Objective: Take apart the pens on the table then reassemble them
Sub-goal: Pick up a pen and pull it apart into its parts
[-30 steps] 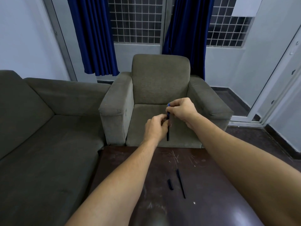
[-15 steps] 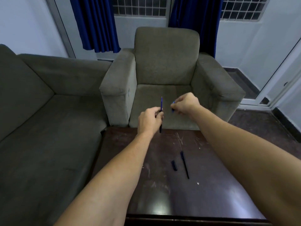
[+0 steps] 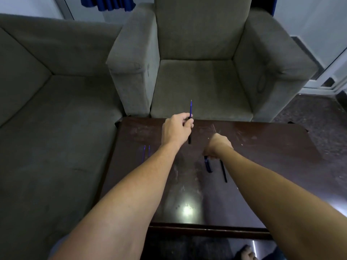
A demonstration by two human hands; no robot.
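We see the left hand gripping the pen barrel upright above the far edge of the tabletop, with the blue refill protruding. The right hand is down at the cap, beside a thin black part. Its fingers are hidden, so we cannot tell its grasp. We suggest grouping removed parts together. No legible markings.

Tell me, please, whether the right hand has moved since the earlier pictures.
Yes: the right hand came down from the pen to the short piece on the table.
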